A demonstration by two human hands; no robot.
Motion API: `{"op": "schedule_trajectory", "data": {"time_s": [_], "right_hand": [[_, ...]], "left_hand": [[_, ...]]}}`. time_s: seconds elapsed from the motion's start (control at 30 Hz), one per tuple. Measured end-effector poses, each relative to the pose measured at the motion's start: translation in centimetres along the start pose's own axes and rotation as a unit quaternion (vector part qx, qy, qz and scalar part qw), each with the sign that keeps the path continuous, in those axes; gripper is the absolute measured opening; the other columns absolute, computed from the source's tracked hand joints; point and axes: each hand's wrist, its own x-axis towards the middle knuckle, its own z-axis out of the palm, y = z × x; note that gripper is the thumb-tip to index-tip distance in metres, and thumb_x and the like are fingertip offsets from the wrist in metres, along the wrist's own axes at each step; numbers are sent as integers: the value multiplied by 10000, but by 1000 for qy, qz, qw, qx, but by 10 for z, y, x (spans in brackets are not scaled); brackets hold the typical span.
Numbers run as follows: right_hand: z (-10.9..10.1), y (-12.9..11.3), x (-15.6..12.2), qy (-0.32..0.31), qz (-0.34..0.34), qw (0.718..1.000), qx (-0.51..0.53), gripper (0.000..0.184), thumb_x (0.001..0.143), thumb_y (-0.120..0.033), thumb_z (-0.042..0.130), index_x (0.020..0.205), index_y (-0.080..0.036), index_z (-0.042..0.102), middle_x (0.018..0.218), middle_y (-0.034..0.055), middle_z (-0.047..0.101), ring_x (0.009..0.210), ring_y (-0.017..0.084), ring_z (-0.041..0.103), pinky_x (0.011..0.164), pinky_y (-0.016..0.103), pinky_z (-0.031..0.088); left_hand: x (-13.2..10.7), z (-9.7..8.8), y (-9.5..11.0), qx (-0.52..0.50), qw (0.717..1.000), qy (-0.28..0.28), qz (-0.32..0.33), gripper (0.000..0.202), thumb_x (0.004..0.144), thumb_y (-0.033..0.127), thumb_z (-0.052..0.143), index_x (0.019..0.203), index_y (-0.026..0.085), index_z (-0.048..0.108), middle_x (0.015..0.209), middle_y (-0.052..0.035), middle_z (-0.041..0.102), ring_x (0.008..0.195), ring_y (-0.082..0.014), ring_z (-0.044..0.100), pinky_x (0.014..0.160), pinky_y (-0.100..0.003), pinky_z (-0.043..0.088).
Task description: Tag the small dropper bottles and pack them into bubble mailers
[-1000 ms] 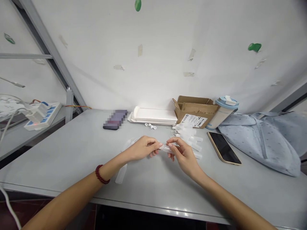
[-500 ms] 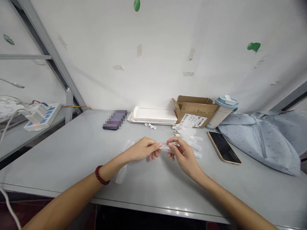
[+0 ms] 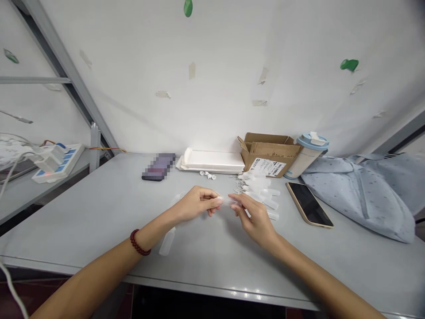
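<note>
Just beyond and right of the pinching fingers (image 3: 217,200), a loose heap of small translucent plastic vials (image 3: 262,191) blocks the way, with a black gold-edged smartphone (image 3: 310,204) and crumpled pale blue cloth (image 3: 361,190) farther right. Well behind the fingers stand flat white stacked trays (image 3: 212,160) and an open brown cardboard box (image 3: 268,153). Left of the fingers and nearer than them the grey tabletop (image 3: 83,212) lies bare, save one translucent bottle (image 3: 167,240) lying on its side, nearer and to their left.

Both forearms reach in from 7 and 5 o'clock; left hand (image 3: 195,204) and right hand (image 3: 255,218) meet, fingers (image 3: 215,201) pinched tip to tip.
</note>
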Motion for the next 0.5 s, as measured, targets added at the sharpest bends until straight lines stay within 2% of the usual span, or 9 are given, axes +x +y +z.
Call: {"op": "schedule_trajectory", "data": {"time_s": [0.07, 0.17, 0.23, 0.3, 0.37, 0.43, 0.5], "right_hand": [[-1, 0, 0, -7, 10, 1000, -8, 234, 912, -262, 400, 1050, -192, 576, 690, 38, 583, 590, 150, 538, 543, 273, 439], [-1, -1, 0, -7, 25, 1000, -9, 244, 915, -284, 396, 1053, -197, 577, 689, 35, 585, 593, 150, 543, 549, 272, 444], [-1, -1, 0, 1, 25, 1000, -3, 239, 915, -283, 400, 1063, -204, 571, 735, 41, 599, 608, 149, 551, 560, 271, 452], [0, -2, 0, 12, 10, 1000, 3, 228, 913, -270, 411, 1072, -212, 563, 807, 53, 613, 649, 153, 564, 586, 276, 461], [1, -3, 0, 19, -11, 1000, 2, 223, 911, -253, 416, 1080, -211, 555, 840, 65, 613, 688, 161, 568, 606, 282, 465], [1, -3, 0, 16, -24, 1000, -4, 226, 914, -243, 405, 1090, -209, 544, 828, 68, 604, 704, 166, 566, 604, 284, 465], [1, -3, -1, 8, -24, 1000, -11, 237, 921, -248, 384, 1100, -211, 534, 808, 66, 596, 693, 166, 564, 589, 283, 463]], "left_hand": [[-1, 1, 2, 13, 1000, 17, 5, 233, 763, 363, 600, 783, 136, 650, 697, -14, 602, 616, -115, 545, 632, -248, 459], [-1, 1, 3, 22, 999, 39, 2, 266, 732, 366, 633, 877, 145, 661, 777, -23, 622, 628, -117, 555, 638, -255, 470], [0, 1, 2, 25, 999, 29, 0, 299, 758, 415, 598, 855, 139, 657, 815, -38, 629, 605, -111, 560, 626, -257, 475], [0, 1, 1, 18, 1000, 9, -13, 381, 806, 482, 513, 764, 124, 637, 763, -46, 627, 568, -110, 559, 591, -252, 472], [0, 2, 0, 9, 999, -2, -34, 463, 837, 528, 435, 688, 122, 601, 630, -28, 592, 517, -106, 538, 556, -242, 452], [0, 3, -1, 9, 999, 1, -42, 486, 843, 547, 411, 658, 130, 578, 519, 8, 521, 469, -95, 497, 543, -234, 429], [-1, 3, 0, 22, 999, 4, -37, 486, 840, 551, 413, 655, 134, 579, 496, 21, 490, 455, -90, 471, 545, -234, 417]]}}
